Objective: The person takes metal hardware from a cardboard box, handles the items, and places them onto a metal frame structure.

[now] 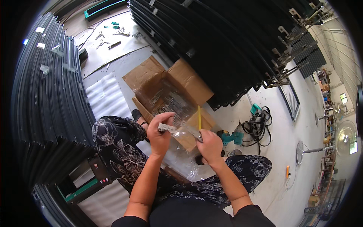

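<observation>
We hold a long flat silver metal bracket over our lap, above the open brown cardboard box on the floor. Our left hand has its fingers pinching the bracket's left end; our right hand has its fingers closed around the right end. Crinkled clear plastic wrapping hangs beneath the bracket. A teal cordless drill lies just right of our right hand, near a coiled black cable
</observation>
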`<action>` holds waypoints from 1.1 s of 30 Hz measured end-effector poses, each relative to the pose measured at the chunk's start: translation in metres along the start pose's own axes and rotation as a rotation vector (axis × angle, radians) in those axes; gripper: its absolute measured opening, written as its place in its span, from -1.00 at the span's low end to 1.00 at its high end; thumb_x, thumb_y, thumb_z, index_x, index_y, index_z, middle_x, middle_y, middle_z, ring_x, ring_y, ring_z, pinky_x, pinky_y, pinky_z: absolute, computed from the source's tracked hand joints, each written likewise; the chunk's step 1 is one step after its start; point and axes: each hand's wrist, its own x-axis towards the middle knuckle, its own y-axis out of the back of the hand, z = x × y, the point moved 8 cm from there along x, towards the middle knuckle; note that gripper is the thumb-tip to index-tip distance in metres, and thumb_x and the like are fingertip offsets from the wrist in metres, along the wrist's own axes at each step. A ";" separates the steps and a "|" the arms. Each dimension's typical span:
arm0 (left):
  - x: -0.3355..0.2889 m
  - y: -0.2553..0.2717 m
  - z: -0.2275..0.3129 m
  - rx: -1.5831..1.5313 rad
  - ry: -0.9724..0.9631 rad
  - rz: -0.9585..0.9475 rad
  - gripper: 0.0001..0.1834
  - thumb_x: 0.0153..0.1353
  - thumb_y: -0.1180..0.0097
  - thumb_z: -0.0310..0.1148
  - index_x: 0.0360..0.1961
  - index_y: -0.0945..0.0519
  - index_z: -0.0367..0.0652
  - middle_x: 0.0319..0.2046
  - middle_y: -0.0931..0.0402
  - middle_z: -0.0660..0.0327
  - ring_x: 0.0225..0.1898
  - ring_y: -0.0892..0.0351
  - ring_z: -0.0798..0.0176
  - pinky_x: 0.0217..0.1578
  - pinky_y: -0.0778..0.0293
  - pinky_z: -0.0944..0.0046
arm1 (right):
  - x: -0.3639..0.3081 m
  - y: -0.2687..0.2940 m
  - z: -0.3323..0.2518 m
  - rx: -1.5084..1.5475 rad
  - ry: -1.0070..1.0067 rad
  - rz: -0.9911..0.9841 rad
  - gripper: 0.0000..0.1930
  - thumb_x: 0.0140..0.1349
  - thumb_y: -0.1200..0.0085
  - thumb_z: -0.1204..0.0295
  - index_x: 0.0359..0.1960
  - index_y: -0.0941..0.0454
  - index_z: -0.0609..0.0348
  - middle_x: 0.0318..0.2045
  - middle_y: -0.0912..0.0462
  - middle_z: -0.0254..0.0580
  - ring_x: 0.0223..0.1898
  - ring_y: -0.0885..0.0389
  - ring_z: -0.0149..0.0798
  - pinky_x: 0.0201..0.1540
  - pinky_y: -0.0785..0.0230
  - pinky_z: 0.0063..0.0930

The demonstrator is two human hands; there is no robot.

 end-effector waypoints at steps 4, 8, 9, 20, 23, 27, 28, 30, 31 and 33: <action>-0.005 -0.005 -0.035 0.087 0.176 -0.114 -0.87 0.13 -0.17 -0.50 -0.28 -0.60 -0.27 -0.45 -0.57 0.21 -0.39 -0.51 0.42 -0.32 -0.42 0.40 | 0.003 0.000 -0.009 -0.021 0.091 -0.017 -0.78 -0.13 -0.16 0.41 -0.42 -0.43 0.12 -0.53 -0.52 -0.15 -0.44 -0.52 -0.05 -0.43 -0.36 -0.21; -0.030 -0.017 -0.067 -0.023 0.593 -0.249 -0.81 0.15 -0.19 -0.39 -0.26 -0.60 -0.28 -0.53 -0.53 0.31 -0.57 -0.39 0.51 -0.54 -0.32 0.47 | 0.001 0.006 -0.006 0.043 0.090 0.028 -0.71 -0.15 -0.18 0.43 -0.32 -0.47 0.15 -0.49 -0.53 -0.12 -0.42 -0.52 -0.02 -0.39 -0.36 -0.20; -0.032 -0.023 -0.061 -0.149 0.667 -0.256 -0.79 0.15 -0.20 -0.39 -0.24 -0.59 -0.29 -0.56 -0.50 0.33 -0.60 -0.35 0.53 -0.58 -0.25 0.49 | 0.001 0.005 -0.004 0.066 0.073 0.029 -0.68 -0.16 -0.19 0.44 -0.29 -0.48 0.16 -0.48 -0.53 -0.10 -0.41 -0.52 -0.01 -0.38 -0.36 -0.20; -0.040 -0.022 -0.076 -0.424 0.735 -0.169 -0.77 0.17 -0.19 -0.33 -0.27 -0.52 -0.29 -0.61 -0.39 0.37 -0.65 -0.25 0.52 -0.64 -0.18 0.47 | -0.005 -0.004 -0.019 0.146 0.147 0.029 -0.60 -0.11 -0.16 0.46 -0.14 -0.45 0.18 -0.40 -0.54 -0.05 -0.34 -0.51 0.01 -0.32 -0.36 -0.21; -0.037 -0.011 -0.068 -0.312 0.720 -0.038 -0.79 0.16 -0.20 -0.31 -0.29 -0.54 -0.24 -0.62 -0.39 0.40 -0.64 -0.26 0.55 -0.64 -0.16 0.49 | -0.015 -0.010 -0.013 0.085 0.228 0.119 -0.62 -0.08 -0.09 0.49 -0.12 -0.46 0.19 -0.43 -0.53 -0.05 -0.36 -0.51 0.02 -0.34 -0.35 -0.21; -0.023 0.009 -0.073 -0.345 0.663 0.071 -0.76 0.13 -0.21 -0.30 -0.27 -0.53 -0.22 -0.59 -0.40 0.38 -0.62 -0.31 0.53 -0.61 -0.20 0.50 | -0.053 -0.031 0.027 -0.016 0.100 -0.070 -0.60 -0.08 -0.02 0.53 -0.09 -0.46 0.17 -0.51 -0.53 -0.07 -0.37 -0.52 0.02 -0.36 -0.37 -0.18; -0.017 0.014 -0.068 -0.370 0.626 0.103 -0.77 0.15 -0.20 -0.31 -0.25 -0.52 -0.22 -0.59 -0.39 0.37 -0.59 -0.33 0.52 -0.60 -0.20 0.50 | -0.062 -0.033 0.034 -0.013 0.098 -0.071 -0.60 -0.08 -0.02 0.53 -0.09 -0.46 0.17 -0.51 -0.53 -0.07 -0.37 -0.52 0.02 -0.36 -0.37 -0.18; -0.016 0.026 -0.077 -0.473 0.649 0.148 -0.79 0.17 -0.18 -0.32 -0.25 -0.51 -0.21 -0.58 -0.39 0.36 -0.58 -0.33 0.51 -0.60 -0.21 0.49 | -0.084 -0.063 0.062 -0.166 -0.024 -0.398 -0.62 -0.08 -0.01 0.54 -0.13 -0.48 0.10 -0.52 -0.54 -0.05 -0.35 -0.54 0.03 -0.32 -0.40 -0.16; -0.014 0.027 -0.076 -0.528 0.653 0.161 -0.80 0.18 -0.17 -0.32 -0.26 -0.51 -0.20 -0.58 -0.39 0.36 -0.58 -0.33 0.50 -0.60 -0.22 0.49 | -0.104 -0.084 0.082 -0.294 -0.004 -0.600 -0.67 -0.08 -0.04 0.49 -0.18 -0.51 0.07 -0.48 -0.56 -0.05 -0.32 -0.55 0.02 -0.29 -0.41 -0.17; -0.010 0.017 -0.069 -0.614 0.694 0.107 -0.82 0.18 -0.16 -0.32 -0.28 -0.51 -0.18 -0.59 -0.38 0.37 -0.58 -0.32 0.50 -0.61 -0.22 0.49 | -0.159 -0.113 0.130 -0.263 0.191 -0.676 -0.76 -0.06 -0.08 0.31 -0.30 -0.55 0.04 -0.38 -0.60 -0.06 -0.26 -0.56 0.02 -0.22 -0.42 -0.20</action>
